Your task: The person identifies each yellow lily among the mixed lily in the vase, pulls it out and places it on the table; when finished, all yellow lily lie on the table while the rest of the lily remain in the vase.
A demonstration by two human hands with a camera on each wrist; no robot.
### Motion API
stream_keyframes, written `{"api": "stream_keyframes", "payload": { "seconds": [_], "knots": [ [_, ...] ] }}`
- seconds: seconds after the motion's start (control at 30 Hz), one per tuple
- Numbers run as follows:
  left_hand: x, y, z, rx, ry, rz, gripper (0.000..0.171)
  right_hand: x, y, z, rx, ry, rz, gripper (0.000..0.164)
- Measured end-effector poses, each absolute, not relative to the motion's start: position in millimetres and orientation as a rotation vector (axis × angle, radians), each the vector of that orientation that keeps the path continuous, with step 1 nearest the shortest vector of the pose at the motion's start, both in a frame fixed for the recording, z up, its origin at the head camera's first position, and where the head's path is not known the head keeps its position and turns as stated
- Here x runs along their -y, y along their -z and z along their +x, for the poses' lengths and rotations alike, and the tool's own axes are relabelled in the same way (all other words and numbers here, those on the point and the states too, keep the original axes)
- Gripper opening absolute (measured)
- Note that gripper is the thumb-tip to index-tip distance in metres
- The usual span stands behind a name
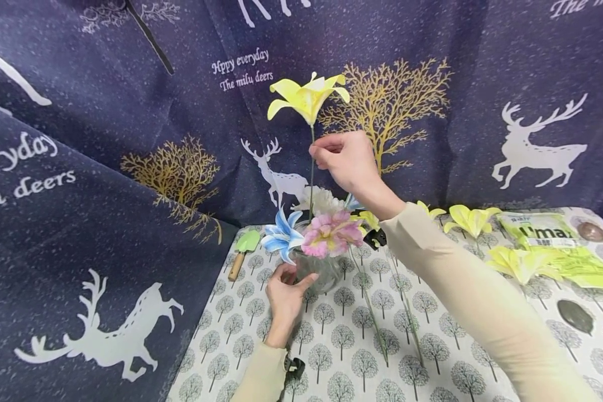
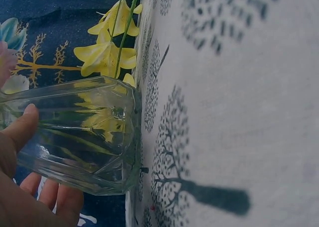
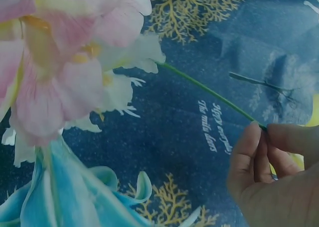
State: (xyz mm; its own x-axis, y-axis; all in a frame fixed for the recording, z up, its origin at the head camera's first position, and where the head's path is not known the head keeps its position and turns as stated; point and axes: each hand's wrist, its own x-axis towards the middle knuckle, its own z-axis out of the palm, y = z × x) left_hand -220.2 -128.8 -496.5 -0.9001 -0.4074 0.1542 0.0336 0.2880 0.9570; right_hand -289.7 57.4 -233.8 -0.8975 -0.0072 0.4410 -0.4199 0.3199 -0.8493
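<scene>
Glass vase (image 1: pixel 321 273) stands near the left edge of the tree-print tablecloth (image 1: pixel 341 346), faceted, clear, thick-walled. Left hand (image 1: pixel 283 296) cups its side, fingers curled round the glass. It already carries a blue lily (image 1: pixel 283 237), a pink bloom (image 1: pixel 331 233) and a white flower (image 1: pixel 324 200), all soft fabric petals. Right hand (image 1: pixel 344 159) pinches the thin green wire stem of a yellow lily (image 1: pixel 306 97) held high above the vase, stem end down among the blooms, not yet fully seated by my reading. Further yellow flowers (image 1: pixel 472 219) lie loose toward the right edge, so roughly half remains
</scene>
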Motion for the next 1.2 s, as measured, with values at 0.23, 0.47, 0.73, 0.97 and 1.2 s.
{"api": "stream_keyframes", "payload": {
  "seconds": [0.23,0.47,0.73,0.97,1.2],
  "knots": [
    [127.4,496.7,-219.9,2.194,1.642,0.332,0.049,-75.7,234.3,-280.2,2.086,-1.795,0.322,0.020],
    [126.4,496.1,-220.0,2.200,1.629,0.346,0.047,-91.6,237.3,-273.7,1.910,-1.889,0.299,0.019],
    [126.2,496.1,-218.5,2.207,1.647,0.337,0.049,-110.8,238.0,-259.4,1.627,-2.005,0.305,0.012],
    [126.2,495.8,-218.3,2.191,1.677,0.316,0.054,-130.0,238.8,-244.2,1.368,-2.123,0.307,0.006],
    [129.2,497.3,-217.3,2.199,1.656,0.316,0.056,-148.0,242.2,-225.9,1.188,-2.187,0.287,0.008]
  ]
}}
